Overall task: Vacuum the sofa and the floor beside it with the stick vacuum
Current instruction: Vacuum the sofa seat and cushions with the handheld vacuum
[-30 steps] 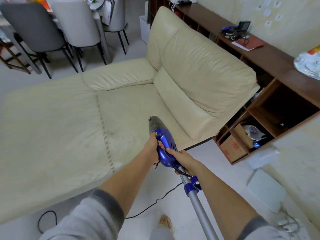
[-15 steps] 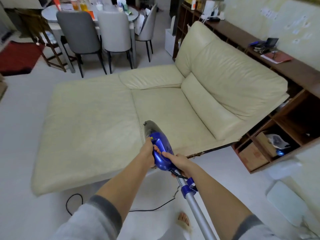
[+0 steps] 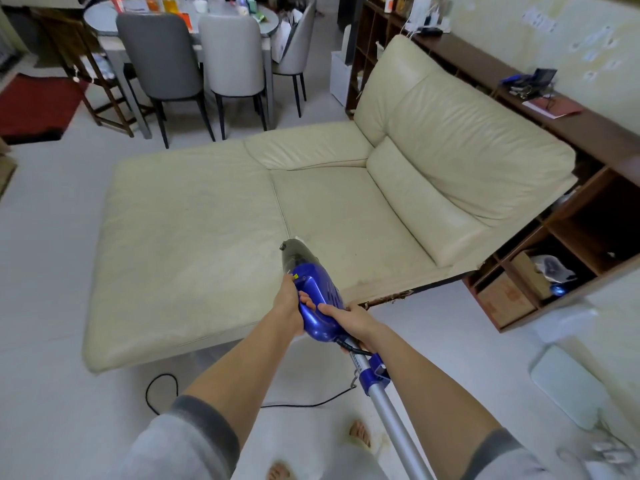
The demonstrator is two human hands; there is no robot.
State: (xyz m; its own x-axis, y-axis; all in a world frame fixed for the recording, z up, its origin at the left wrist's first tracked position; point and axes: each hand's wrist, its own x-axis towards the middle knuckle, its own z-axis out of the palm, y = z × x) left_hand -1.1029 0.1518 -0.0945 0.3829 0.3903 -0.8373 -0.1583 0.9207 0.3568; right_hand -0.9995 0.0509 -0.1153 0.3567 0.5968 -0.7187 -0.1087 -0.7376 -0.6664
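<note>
Both my hands grip the blue stick vacuum over the front edge of the cream sofa.

From my head view the white floor [image 3: 52,237] fills the room, and the cream sofa [image 3: 214,220] takes up the middle of it, its backrest against a dark wooden shelf unit [image 3: 588,237] on the right. Beyond the sofa I see a dining table [image 3: 104,26] with grey and white chairs [image 3: 159,53] pushed up to it. The stick vacuum [image 3: 317,299] sits over the sofa's near edge, grey nose pointing across the seat, its silver tube [image 3: 394,420] running back towards me. A black cord [image 3: 162,389] loops on the floor below. My left hand [image 3: 289,304] wraps the vacuum's left side; my right hand [image 3: 353,322] clasps the blue body's rear end, the two hands close together.
</note>
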